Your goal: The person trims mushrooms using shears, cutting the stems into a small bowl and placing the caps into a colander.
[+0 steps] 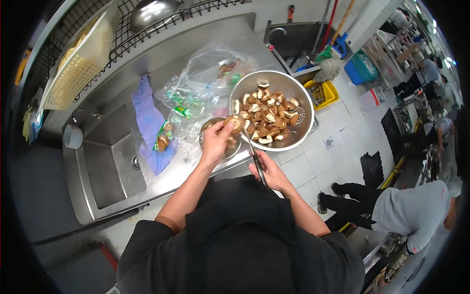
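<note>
My left hand (215,143) pinches a brown mushroom (235,123) above a small metal bowl (203,128), which has mushroom pieces in it. In my right hand (268,171) are scissors (257,159) with dark handles, their blades pointing up toward the mushroom. Cut mushroom pieces (270,117) with pale insides lie in a large metal colander (304,116) just beyond my hands. Part of the small bowl is hidden behind my left hand.
Clear plastic bags (196,73) lie left of the colander on the steel counter (171,185). A purple cloth (149,115) with a mushroom packet (163,139) rests beside the sink (110,171). A person (409,208) in grey stands at right; others are farther back.
</note>
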Available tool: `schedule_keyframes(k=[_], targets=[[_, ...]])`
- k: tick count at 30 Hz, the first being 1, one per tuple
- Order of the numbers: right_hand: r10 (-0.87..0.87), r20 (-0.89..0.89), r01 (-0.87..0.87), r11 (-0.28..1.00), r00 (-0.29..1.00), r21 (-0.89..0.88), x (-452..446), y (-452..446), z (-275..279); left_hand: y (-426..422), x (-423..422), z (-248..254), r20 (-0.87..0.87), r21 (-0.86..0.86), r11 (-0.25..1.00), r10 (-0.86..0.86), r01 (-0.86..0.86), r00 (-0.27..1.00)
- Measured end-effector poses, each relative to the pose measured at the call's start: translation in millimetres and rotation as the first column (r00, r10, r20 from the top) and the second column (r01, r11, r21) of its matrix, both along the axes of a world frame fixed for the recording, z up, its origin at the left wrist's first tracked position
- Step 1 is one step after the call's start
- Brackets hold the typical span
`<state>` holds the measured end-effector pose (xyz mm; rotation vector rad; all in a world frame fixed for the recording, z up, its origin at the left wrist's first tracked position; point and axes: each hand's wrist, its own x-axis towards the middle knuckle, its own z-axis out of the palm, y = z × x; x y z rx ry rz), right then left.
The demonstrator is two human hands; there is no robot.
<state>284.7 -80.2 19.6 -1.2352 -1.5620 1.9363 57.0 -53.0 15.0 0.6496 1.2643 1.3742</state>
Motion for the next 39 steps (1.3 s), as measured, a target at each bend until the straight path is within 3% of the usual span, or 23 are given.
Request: schedule_keyframes(k=[5,7,9,11,13,14,17,19,21,25,27,30,33,39], targets=[[-0.108,-0.098,0.114,0.992,0.989,0.056,12.1,19.4,19.1,36.0,39.7,20.8,-0.001,0.112,0.991,-0.066,0.066,0.998],[-0.132,-0.103,0.144,0.983,0.986,0.118,23.7,24.8,10.7,48.0,44.0,27.4,-0.024,0.102,0.990,-0.099,0.101,0.995],[-0.122,0.019,0.118,0.982,0.992,0.149,33.6,28.2,8.7,56.1,48.4,34.5,-0.028,0.071,0.983,-0.166,0.168,0.986],[-0.180,-0.022,0.182,0.972,0.983,0.149,34.9,26.6,10.4,64.3,49.6,35.3,-0.025,0.041,0.973,-0.228,0.229,0.973],[-0.222,-0.068,0.227,0.970,0.973,0.083,34.9,23.3,17.0,68.5,52.5,37.8,-0.109,0.009,0.958,-0.283,0.286,0.953],[-0.242,-0.081,0.236,0.968,0.967,-0.081,40.3,22.5,23.6,72.0,51.5,39.1,-0.143,-0.015,0.951,-0.307,0.308,0.941],[-0.316,-0.095,0.302,0.943,0.944,-0.138,47.3,23.1,18.7,82.5,44.5,31.4,-0.144,-0.027,0.924,-0.382,0.382,0.913],[-0.344,-0.112,0.324,0.932,0.932,-0.162,47.2,22.1,13.9,85.4,44.2,31.4,-0.108,-0.030,0.906,-0.423,0.422,0.900],[-0.381,-0.154,0.358,0.920,0.911,-0.160,44.6,19.4,10.0,85.7,45.1,28.7,0.154,-0.018,0.910,-0.407,0.415,0.900],[-0.320,-0.073,0.312,0.944,0.944,-0.103,50.9,19.4,8.7,89.0,32.7,21.6,0.215,0.025,0.920,-0.388,0.392,0.896],[-0.239,-0.021,0.239,0.953,0.971,0.187,52.5,17.3,4.3,92.2,23.9,21.0,0.159,0.025,0.867,-0.495,0.498,0.854],[-0.192,0.094,0.167,0.961,0.977,0.218,55.9,18.5,5.7,88.4,26.6,27.7,0.072,0.014,0.898,-0.440,0.440,0.895],[-0.146,0.187,0.102,0.969,0.972,0.226,56.5,24.1,16.9,89.8,22.1,22.5,0.045,0.002,0.873,-0.487,0.488,0.872],[-0.127,0.098,0.104,0.972,0.987,0.210,63.7,34.0,12.2,95.4,24.6,36.3,0.038,-0.007,0.886,-0.462,0.463,0.886]])
